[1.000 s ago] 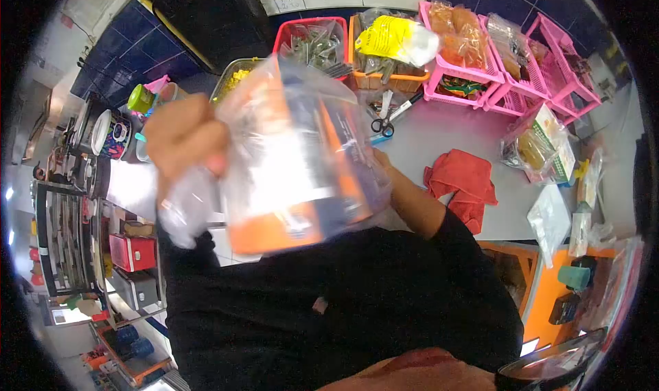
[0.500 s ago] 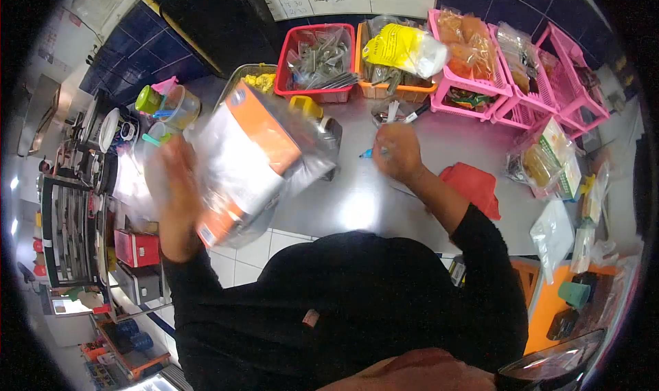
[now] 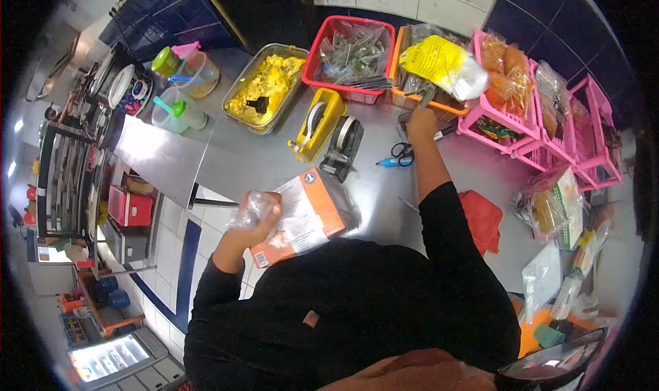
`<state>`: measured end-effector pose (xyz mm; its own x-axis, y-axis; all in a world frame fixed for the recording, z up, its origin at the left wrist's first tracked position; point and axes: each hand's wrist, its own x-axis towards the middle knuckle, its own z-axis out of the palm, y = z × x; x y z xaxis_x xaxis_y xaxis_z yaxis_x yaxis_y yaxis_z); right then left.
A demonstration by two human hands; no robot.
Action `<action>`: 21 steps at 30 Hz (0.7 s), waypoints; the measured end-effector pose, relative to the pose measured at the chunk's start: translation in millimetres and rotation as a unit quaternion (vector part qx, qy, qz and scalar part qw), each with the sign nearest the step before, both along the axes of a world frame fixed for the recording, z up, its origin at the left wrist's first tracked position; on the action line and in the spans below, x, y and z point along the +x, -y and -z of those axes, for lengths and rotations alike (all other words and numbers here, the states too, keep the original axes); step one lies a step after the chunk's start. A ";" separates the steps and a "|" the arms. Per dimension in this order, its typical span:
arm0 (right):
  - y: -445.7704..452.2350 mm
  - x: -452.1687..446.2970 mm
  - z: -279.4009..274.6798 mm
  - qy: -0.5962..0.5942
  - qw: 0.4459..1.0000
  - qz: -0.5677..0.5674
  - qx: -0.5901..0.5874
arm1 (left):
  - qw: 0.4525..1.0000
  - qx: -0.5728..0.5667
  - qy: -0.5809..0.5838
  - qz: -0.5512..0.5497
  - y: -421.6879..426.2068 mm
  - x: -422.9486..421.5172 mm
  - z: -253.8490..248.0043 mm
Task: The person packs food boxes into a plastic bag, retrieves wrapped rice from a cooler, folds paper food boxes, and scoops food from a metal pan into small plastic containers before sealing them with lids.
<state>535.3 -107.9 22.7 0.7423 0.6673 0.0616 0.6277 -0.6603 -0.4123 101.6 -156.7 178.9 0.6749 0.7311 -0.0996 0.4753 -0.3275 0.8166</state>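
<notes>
My left hand (image 3: pixel 257 219) is closed round the bunched top of a clear plastic bag (image 3: pixel 350 209). Inside the bag is an orange and white box (image 3: pixel 295 219), tilted at the table's front edge close to my body. My right hand (image 3: pixel 422 123) reaches to the back of the table, just in front of an orange basket (image 3: pixel 439 106); its fingers are hidden from me. Below its wrist lie black-handled scissors (image 3: pixel 403 153) and a blue marker (image 3: pixel 388 162). A yellow tape dispenser (image 3: pixel 317 127) and a black tape dispenser (image 3: pixel 341 147) stand between my hands.
A metal tray of yellow food (image 3: pixel 268 82), a red basket of packets (image 3: pixel 350 92) and pink racks (image 3: pixel 504 127) line the back. A yellow and white bag (image 3: pixel 443 65) tops the orange basket. Plastic cups (image 3: pixel 195 72) stand left; a red cloth (image 3: pixel 480 219) lies right.
My left hand has brought the bagged box down and right, toward my body, and now grips the bunched plastic. My right hand has moved up and right, away from the blue marker.
</notes>
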 end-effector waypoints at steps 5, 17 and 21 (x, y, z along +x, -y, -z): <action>14.7 4.7 3.1 -0.021 0.998 -0.034 0.045 | 0.992 0.059 0.057 0.094 18.8 46.3 -13.7; 29.4 2.1 9.5 -0.302 0.891 -0.003 0.340 | 0.977 0.180 -0.004 0.112 10.8 65.9 25.7; 29.6 -2.4 6.8 -0.298 0.884 -0.010 0.361 | 0.974 0.195 0.018 0.118 10.4 65.8 26.0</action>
